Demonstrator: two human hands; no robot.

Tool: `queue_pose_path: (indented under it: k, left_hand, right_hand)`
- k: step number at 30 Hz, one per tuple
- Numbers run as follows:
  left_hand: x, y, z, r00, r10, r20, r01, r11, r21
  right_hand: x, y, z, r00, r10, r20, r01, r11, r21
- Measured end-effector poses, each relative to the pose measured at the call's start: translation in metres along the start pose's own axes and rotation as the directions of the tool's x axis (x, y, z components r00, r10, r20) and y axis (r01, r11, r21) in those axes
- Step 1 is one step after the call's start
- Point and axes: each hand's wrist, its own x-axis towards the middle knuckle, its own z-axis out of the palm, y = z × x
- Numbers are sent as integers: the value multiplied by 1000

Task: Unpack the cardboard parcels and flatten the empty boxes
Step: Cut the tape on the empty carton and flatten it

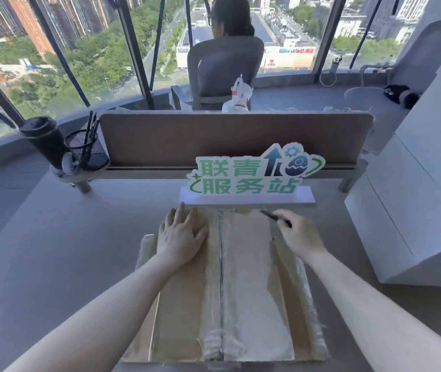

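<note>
Cardboard parcel (227, 285) flat on grey table (53, 251), just in front of green-lettered sign (251, 175), long axis and taped centre seam (221, 264) running from sign toward body. Left hand (180, 237) pressed flat, fingers straight, left of seam at sign end. Right hand (301, 234) curled round dark cutter (275, 217), tip at far right corner near side tape; brown board matt, clear tape glossy and wrinkled.

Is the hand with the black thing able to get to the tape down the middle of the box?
Probably yes. The right hand grips a black tool at the box's far right corner. The taped seam lies uncovered just beside it; the left hand rests left of the seam.
</note>
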Motion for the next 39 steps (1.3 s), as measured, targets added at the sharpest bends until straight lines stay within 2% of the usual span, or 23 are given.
queue_pose_path:
  k: [4,7,10,17,22,29,32,36,39]
  left_hand:
    - [28,-3,4,997,37,66,-35,999,-17]
    - [28,-7,12,998,56,-4,-56,998,-27]
    - [26,-9,17,997,59,-52,-61,998,-34]
    - [27,-8,18,998,36,-51,-39,998,-54]
    - [28,-8,20,999,17,-48,-21,997,-69]
    - [29,-8,21,999,14,-52,-18,998,-64]
    - [29,-9,22,999,12,-50,-15,998,-56]
    - [30,-9,23,999,11,-46,-13,999,-51]
    - [30,-10,23,999,11,-48,-13,999,-51]
  right_hand:
    - [38,-45,23,976,-174,133,191,972,-134]
    - [62,-65,37,951,-224,215,280,919,-278]
    - [81,-79,43,924,-224,309,328,880,-343]
    - [109,-96,43,837,-166,521,396,842,-368]
    - [115,-102,50,845,-229,483,428,832,-353]
    - [129,-88,48,837,-175,519,382,865,-325]
    - [129,-88,51,800,-177,573,386,883,-266]
    - [131,-90,51,837,-216,502,384,886,-259]
    - [135,-84,54,823,-201,532,383,887,-257]
